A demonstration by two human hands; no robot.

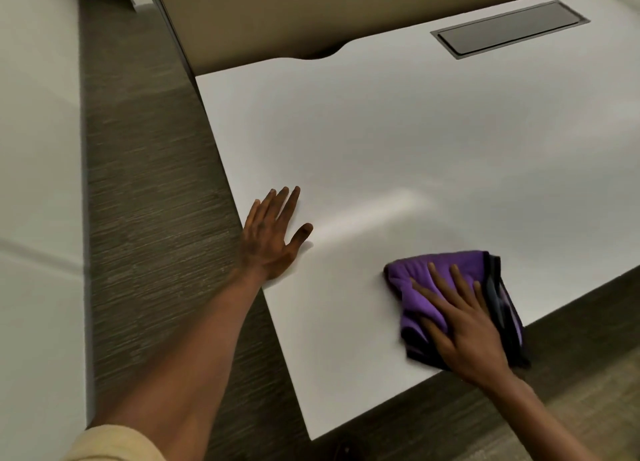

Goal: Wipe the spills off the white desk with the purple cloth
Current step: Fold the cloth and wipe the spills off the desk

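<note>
The white desk (pixel 398 142) fills the middle of the head view. A folded purple cloth (pixel 415 280) with dark edges lies near the desk's front edge. My right hand (pixel 460 325) presses flat on top of it, fingers spread. My left hand (pixel 273 235) rests flat on the desk by its left edge, fingers apart and holding nothing. A faint shiny streak (pixel 374 214) shows on the surface between the two hands. I cannot make out any other spill.
A dark rectangular cable hatch (pixel 509 27) is set into the desk at the back right. A beige partition (pixel 277 13) stands behind the desk. Grey-brown carpet (pixel 149 183) runs along the left, with another white surface (pixel 38 183) beyond it.
</note>
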